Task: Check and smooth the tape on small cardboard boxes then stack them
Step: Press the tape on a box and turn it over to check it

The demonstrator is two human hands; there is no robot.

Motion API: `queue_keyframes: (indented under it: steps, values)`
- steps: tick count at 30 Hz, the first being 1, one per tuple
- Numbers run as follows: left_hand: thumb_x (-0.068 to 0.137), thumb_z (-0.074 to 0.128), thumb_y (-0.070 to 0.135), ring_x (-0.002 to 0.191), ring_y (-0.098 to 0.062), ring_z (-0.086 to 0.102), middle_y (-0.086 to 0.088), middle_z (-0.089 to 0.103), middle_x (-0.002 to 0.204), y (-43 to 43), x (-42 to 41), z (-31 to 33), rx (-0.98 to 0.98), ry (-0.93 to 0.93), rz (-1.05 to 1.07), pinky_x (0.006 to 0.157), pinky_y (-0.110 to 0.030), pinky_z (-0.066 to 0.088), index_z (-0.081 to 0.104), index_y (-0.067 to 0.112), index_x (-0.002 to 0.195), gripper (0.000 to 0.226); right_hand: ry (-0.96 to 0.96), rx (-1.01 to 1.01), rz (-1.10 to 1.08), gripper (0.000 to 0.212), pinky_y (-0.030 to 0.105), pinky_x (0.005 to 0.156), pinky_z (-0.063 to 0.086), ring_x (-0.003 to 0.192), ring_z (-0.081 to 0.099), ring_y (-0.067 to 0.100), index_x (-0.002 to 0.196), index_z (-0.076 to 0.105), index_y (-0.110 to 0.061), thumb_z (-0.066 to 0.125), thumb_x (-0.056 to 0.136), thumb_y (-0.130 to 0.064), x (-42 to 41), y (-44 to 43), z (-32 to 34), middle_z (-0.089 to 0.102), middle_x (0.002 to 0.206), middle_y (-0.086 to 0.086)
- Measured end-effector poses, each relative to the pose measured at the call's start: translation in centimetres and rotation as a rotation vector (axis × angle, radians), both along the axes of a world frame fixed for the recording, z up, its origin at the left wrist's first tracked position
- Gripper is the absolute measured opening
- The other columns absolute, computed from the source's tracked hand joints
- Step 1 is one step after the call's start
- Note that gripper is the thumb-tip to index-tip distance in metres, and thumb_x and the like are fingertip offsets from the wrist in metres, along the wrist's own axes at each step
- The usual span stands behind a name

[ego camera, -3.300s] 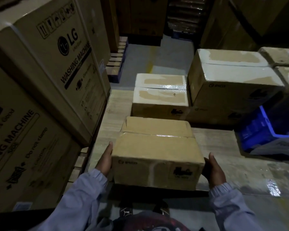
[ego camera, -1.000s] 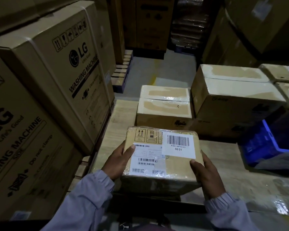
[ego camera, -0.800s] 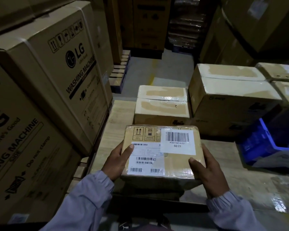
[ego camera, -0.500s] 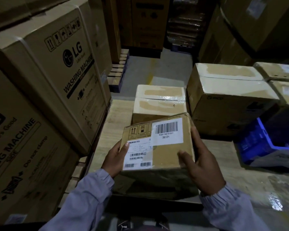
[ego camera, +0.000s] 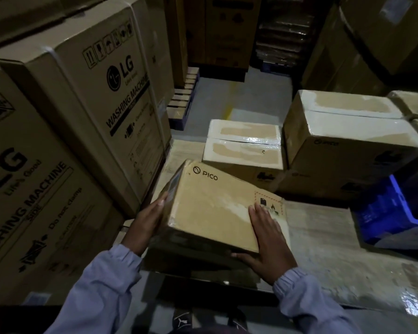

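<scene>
I see the small brown PICO cardboard box at 6 o'clock, tilted over the pale wood-grain tabletop; left hand has straight fingers against its left end; right hand spread flat on top, thumb on near edge; taped brown cardboard box at 12; blue plastic crate at 3; tall LG washing-machine cartons at 9.

"pico" stands on the held box; "pico" on a larger box; "lg washing machine" on big cartons.
</scene>
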State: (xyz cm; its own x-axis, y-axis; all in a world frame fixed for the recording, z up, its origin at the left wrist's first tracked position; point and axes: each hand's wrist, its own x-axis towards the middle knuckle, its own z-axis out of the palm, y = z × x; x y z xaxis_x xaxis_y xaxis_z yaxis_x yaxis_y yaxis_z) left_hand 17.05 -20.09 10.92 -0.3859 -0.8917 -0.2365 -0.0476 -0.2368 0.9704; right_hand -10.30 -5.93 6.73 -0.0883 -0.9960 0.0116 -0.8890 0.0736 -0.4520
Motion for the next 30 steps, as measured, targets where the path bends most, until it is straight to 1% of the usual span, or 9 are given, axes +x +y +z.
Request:
queue_keyframes:
  steps: [5, 9, 11, 14, 18, 22, 26, 28, 30]
  values:
    - [0.062, 0.066, 0.08, 0.137, -0.009, 0.04, 0.006, 0.045, 0.148, 0.5, 0.1, 0.6, -0.032, 0.026, -0.085, 0.116, -0.037, 0.026, 0.036, 0.021, 0.148, 0.108, -0.017, 0.044, -0.087, 0.121, 0.041, 0.119, 0.004, 0.149, -0.007, 0.019, 0.153, -0.008, -0.024, 0.044, 0.066, -0.09, -1.7, 1.1, -1.3, -0.009, 0.162, 0.002]
    - [0.062, 0.069, 0.059, 0.117, -0.012, 0.059, 0.007, 0.066, 0.124, 0.5, 0.3, -0.4, -0.003, 0.009, -0.051, 0.102, -0.034, 0.042, 0.05, 0.023, 0.136, 0.084, -0.33, 0.087, -0.446, 0.14, 0.047, 0.111, 0.034, 0.135, 0.035, 0.028, 0.15, 0.013, -0.007, 0.085, 0.046, -0.066, -2.8, 2.4, -3.2, 0.035, 0.146, 0.011]
    - [0.057, 0.064, 0.046, 0.102, -0.012, 0.065, 0.012, 0.074, 0.102, 0.5, 0.7, -0.6, 0.028, -0.015, 0.01, 0.09, -0.027, 0.047, 0.057, 0.023, 0.122, 0.07, -0.512, 0.11, -0.599, 0.129, 0.036, 0.1, 0.043, 0.122, 0.048, 0.021, 0.148, 0.023, -0.009, 0.091, 0.046, -0.051, -2.4, 2.9, -3.4, 0.049, 0.13, 0.002]
    - [0.063, 0.06, 0.028, 0.1, -0.02, 0.061, 0.016, 0.071, 0.088, 0.8, 1.0, -1.4, 0.037, -0.076, 0.042, 0.082, -0.022, 0.047, 0.056, 0.023, 0.116, 0.053, -0.591, 0.099, -0.627, 0.079, 0.015, 0.075, 0.047, 0.106, 0.063, 0.025, 0.13, 0.054, -0.008, 0.087, 0.063, -0.035, -1.7, 3.5, -3.7, 0.066, 0.105, 0.004]
    - [0.098, 0.042, -0.001, 0.084, -0.01, 0.054, 0.007, 0.058, 0.096, 2.3, -0.3, -2.3, 0.014, -0.168, 0.097, 0.061, -0.003, 0.042, 0.046, 0.015, 0.124, 0.03, -0.643, 0.057, -0.611, 0.065, -0.002, 0.066, 0.04, 0.09, 0.062, 0.007, 0.132, 0.056, -0.012, 0.083, 0.073, -0.016, -2.0, 3.6, -3.2, 0.068, 0.105, 0.001]
    - [0.101, 0.032, -0.003, 0.104, -0.018, 0.051, 0.001, 0.051, 0.116, 1.9, -1.1, -3.1, -0.017, -0.212, 0.097, 0.067, -0.003, 0.043, 0.037, 0.019, 0.131, 0.038, -0.618, 0.046, -0.583, 0.059, -0.004, 0.064, 0.038, 0.084, 0.055, -0.01, 0.131, 0.057, -0.014, 0.08, 0.077, -0.018, -2.3, 4.1, -2.0, 0.067, 0.101, -0.002]
    - [0.104, 0.035, 0.008, 0.105, -0.003, 0.058, 0.011, 0.06, 0.112, 1.1, -0.9, -3.7, -0.069, -0.266, 0.037, 0.088, -0.02, 0.041, 0.04, 0.029, 0.129, 0.034, -0.583, -0.005, -0.582, 0.051, -0.001, 0.068, 0.041, 0.1, 0.065, 0.017, 0.128, 0.061, -0.016, 0.077, 0.08, -0.019, -2.8, 4.5, -0.6, 0.07, 0.104, 0.002]
    - [0.104, 0.036, 0.013, 0.095, 0.02, 0.054, 0.026, 0.053, 0.112, 0.8, -0.8, -4.0, -0.115, -0.302, -0.011, 0.087, -0.011, 0.043, 0.037, 0.032, 0.132, 0.034, -0.571, -0.054, -0.579, 0.049, 0.001, 0.069, 0.043, 0.104, 0.064, 0.021, 0.126, 0.063, -0.015, 0.076, 0.08, -0.021, -3.0, 4.4, 0.6, 0.07, 0.106, 0.003]
    - [0.104, 0.039, 0.017, 0.094, 0.022, 0.051, 0.025, 0.05, 0.112, 0.8, -1.0, -3.9, -0.114, -0.337, -0.035, 0.083, -0.003, 0.04, 0.033, 0.031, 0.135, 0.035, -0.561, -0.111, -0.572, 0.053, 0.004, 0.07, 0.043, 0.106, 0.063, 0.018, 0.13, 0.061, -0.02, 0.076, 0.08, -0.024, -3.1, 4.1, 2.6, 0.068, 0.11, -0.001]
